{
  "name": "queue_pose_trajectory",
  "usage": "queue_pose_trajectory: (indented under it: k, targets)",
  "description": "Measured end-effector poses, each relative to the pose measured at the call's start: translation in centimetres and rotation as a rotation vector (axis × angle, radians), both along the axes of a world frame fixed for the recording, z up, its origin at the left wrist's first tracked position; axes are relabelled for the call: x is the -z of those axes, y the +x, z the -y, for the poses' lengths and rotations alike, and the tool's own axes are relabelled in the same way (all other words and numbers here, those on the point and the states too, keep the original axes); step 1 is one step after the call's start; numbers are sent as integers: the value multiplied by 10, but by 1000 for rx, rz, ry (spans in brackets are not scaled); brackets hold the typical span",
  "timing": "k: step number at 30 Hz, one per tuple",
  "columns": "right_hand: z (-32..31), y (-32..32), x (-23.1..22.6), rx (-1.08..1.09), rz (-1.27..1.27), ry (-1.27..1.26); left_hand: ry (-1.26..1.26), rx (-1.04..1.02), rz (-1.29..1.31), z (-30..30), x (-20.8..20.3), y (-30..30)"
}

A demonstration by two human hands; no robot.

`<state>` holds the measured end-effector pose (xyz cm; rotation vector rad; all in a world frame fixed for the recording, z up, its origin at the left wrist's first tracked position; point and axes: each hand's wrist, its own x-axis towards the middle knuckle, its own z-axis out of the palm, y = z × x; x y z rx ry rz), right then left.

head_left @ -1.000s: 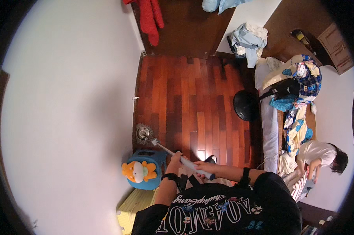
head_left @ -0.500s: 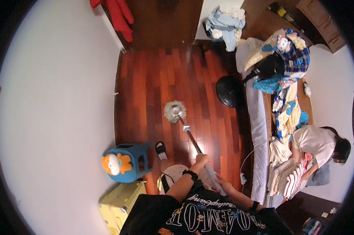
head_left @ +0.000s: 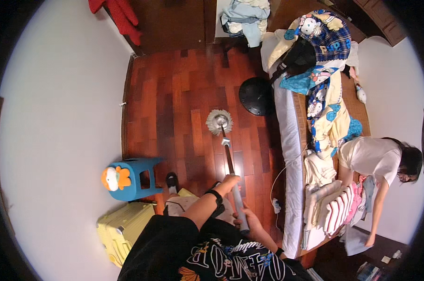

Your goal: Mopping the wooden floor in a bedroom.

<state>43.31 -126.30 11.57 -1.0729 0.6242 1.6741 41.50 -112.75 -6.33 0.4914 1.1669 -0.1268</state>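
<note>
So both hands (head_left: 230, 181) grip smooth grey mop hndl (head_left: 238, 199); shaggy rnd mop head (head_left: 214, 121) on glossy wood flr (head_left: 174, 107).

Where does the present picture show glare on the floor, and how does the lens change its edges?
Head view: a bright glare spot on the wooden floor, just right of the mop pole; head view: the corners turn black, and the bed's long edge looks bowed.

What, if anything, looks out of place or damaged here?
No spill or damage stands out. A white corded power block sits beside the white-sheeted bed, apparently on the reddish wooden floor: an odd spot while both hands hold a pale round-headed string mop.
</note>
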Motion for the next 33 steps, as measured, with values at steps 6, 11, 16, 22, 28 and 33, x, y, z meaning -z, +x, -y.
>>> queue_pose_trajectory:
  k: [6, 11, 16, 22, 28, 33]
  targets:
    - [-2, -15, 23, -226, 33, -24, 69, -55, -23, -8, -7, -26]
    - [-42, -8, 0, -634, 210, -86, -62, -307, 301, -24, 1, -70]
    - [-150, -32, -8, -902, 4, -166, -211, -545, 92, -104, 3, -127]
    - [-294, -178, 9, -1066, 61, 45, 536, -472, 374, -206, 55, -316]
    - [-358, -312, 6, -986, 145, 18, -92, -744, -216, -297, 29, -419]
    - [-319, -284, 6, -932, 125, 34, 422, -637, 47, -243, 40, -404]
